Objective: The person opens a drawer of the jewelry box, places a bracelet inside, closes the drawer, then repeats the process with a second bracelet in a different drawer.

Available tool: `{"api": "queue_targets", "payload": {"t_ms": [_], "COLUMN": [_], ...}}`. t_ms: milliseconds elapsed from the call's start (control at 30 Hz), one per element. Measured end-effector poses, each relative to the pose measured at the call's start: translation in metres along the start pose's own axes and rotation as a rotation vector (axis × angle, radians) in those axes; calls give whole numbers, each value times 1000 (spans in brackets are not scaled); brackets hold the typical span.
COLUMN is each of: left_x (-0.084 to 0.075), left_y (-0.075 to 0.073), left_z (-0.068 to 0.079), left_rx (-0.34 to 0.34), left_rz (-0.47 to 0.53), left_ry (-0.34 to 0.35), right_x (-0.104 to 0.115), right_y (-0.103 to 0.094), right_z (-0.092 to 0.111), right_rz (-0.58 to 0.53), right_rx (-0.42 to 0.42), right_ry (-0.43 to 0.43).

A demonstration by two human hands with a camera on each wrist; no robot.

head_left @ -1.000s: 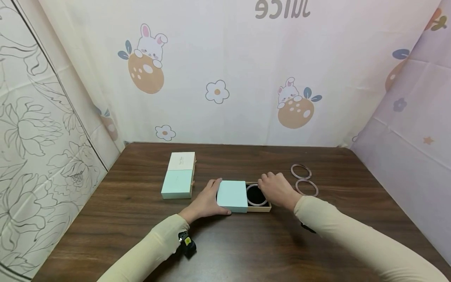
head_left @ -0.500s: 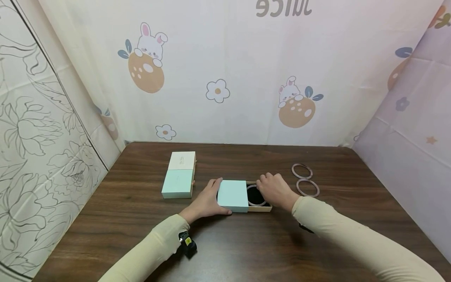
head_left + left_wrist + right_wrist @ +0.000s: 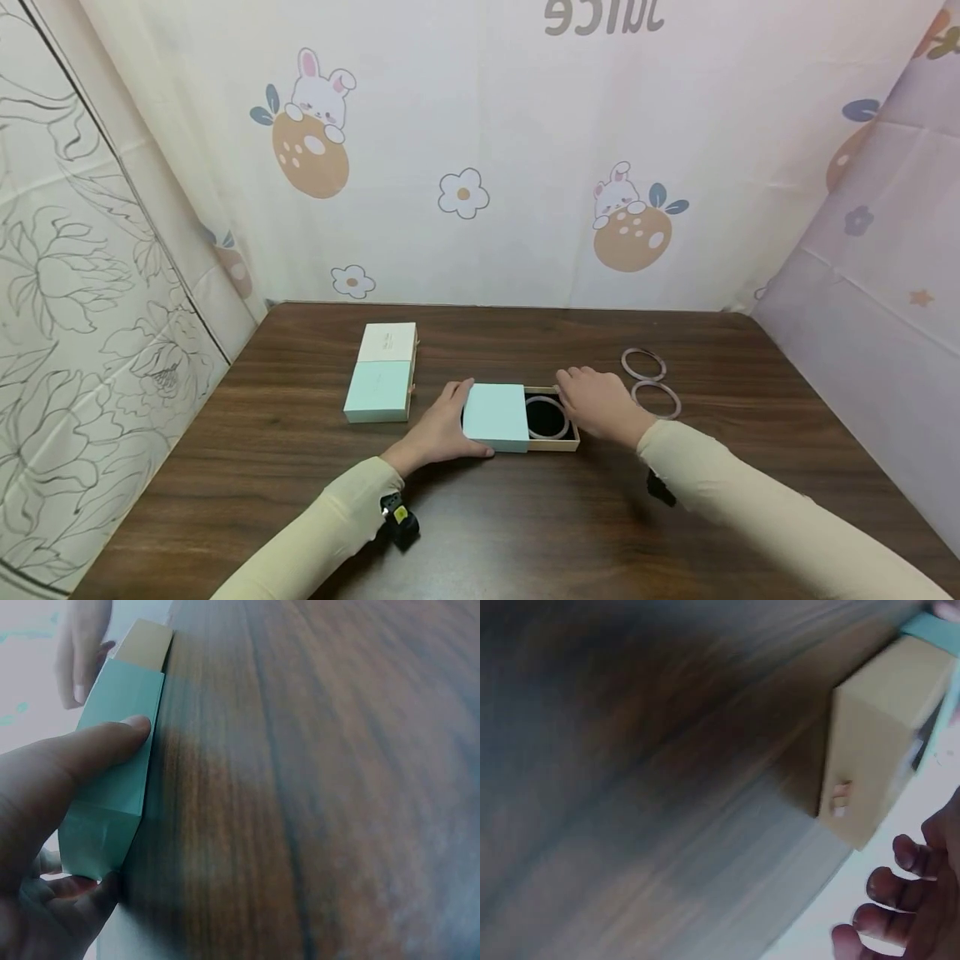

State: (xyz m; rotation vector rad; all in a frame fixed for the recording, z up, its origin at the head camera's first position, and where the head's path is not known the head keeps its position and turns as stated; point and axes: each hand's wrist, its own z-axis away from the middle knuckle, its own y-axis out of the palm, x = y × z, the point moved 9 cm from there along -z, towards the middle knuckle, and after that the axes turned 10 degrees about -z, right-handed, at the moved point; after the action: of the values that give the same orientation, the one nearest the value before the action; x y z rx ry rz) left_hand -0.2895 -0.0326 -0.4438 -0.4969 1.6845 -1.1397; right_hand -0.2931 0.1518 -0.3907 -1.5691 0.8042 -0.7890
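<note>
In the head view, a mint box sleeve [image 3: 495, 417] lies at mid-table, with a cream drawer [image 3: 553, 446] pulled partly out to the right. A pale bangle [image 3: 551, 437] lies on the drawer's black lining. My left hand [image 3: 441, 427] grips the sleeve's left end; the left wrist view shows the thumb [image 3: 112, 742] along its side. My right hand [image 3: 600, 406] hovers by the drawer's right end. In the right wrist view its loosely curled fingers [image 3: 889, 889] are apart from the drawer wall [image 3: 885, 690], which bears a small pull tab [image 3: 841, 799].
Two more pale bangles, an upper bangle [image 3: 639, 350] and a lower bangle [image 3: 678, 407], lie on the wooden table [image 3: 525, 525] beyond my right hand. A white box [image 3: 387, 342] and a mint box [image 3: 378, 389] sit end to end at the left. A printed curtain [image 3: 480, 250] hangs behind.
My right hand has let go of the bangle in the drawer and shifted right, so more of that bangle shows. My left hand and the sleeve stay in place.
</note>
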Motion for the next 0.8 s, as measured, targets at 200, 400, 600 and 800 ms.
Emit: {"api": "queue_targets", "payload": {"t_ms": [200,400,600,800], "left_x": [-1,-1,-2,-1], "left_y": [-1,-2,-2,-1], "left_z": [1,2,1,2], "left_rx": [-4,-6,-6,-7], "left_rz": [1,1,10,6], "left_ry": [2,4,10,11], "right_x": [-27,-40,-44,-45], "right_y": [-1,10,31,43], "right_z": [14,28,40,45], "right_rz": [-467,-773,-1284,-1591], "right_rx": [64,79,117,161], "right_ry": [249,411,629,711]}}
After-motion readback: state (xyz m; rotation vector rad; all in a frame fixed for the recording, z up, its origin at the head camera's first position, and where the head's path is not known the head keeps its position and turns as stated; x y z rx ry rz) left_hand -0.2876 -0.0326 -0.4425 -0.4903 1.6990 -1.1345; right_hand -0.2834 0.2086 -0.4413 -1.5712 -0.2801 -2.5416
